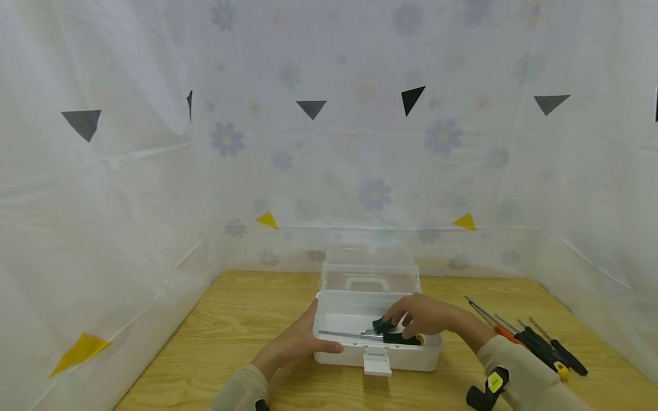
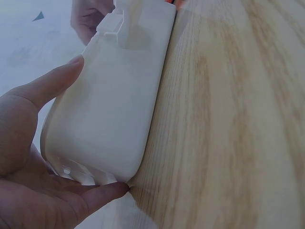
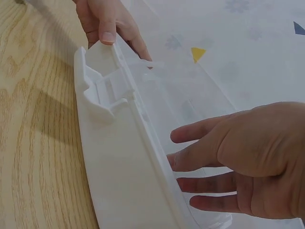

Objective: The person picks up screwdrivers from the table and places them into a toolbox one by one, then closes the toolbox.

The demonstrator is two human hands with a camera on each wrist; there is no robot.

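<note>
Staged recording booth, floral sheet walls [image 1: 360, 142], taped triangle markers [image 1: 311, 108], wooden table [image 1: 231, 319]

One clear plastic box [image 1: 377, 348], lid up, on one wooden table [image 1: 247, 319]. Two hands in view: left hand [image 1: 300, 342], right hand [image 1: 421, 317]. Two dark-handled tools inside the box [image 1: 398, 334]. Beside it, a row of about five screwdrivers [image 1: 534, 342]; exact count unclear.
</note>
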